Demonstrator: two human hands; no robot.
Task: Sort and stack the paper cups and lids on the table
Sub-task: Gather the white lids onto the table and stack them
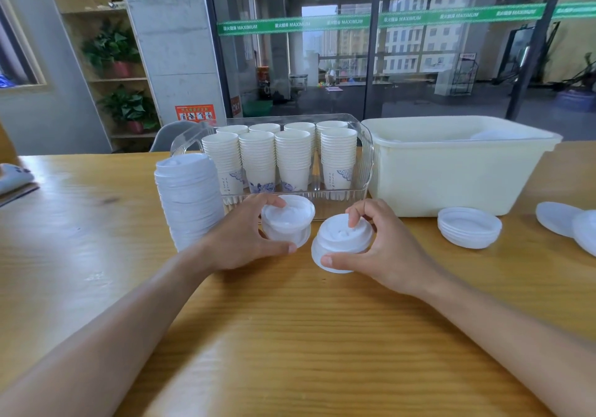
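My left hand [245, 239] grips a small stack of white lids [288, 220] just in front of the clear tray. Beside it, my right hand [387, 249] grips a second small stack of white lids [342, 242], fingertips on its top and thumb at its lower rim. A tall stack of white lids [190, 197] stands to the left of my left hand. Several stacks of white paper cups [280, 158] with blue print stand in the clear plastic tray [364, 171]. More lids lie nested at the right [469, 227] and loose at the far right [561, 223].
A cream plastic bin [451, 184] stands right of the tray, with lids visible inside. The wooden table [290, 336] stretches toward me. A white object on a board lies at the left edge [14, 176]. A grey chair back [171, 136] shows behind the table.
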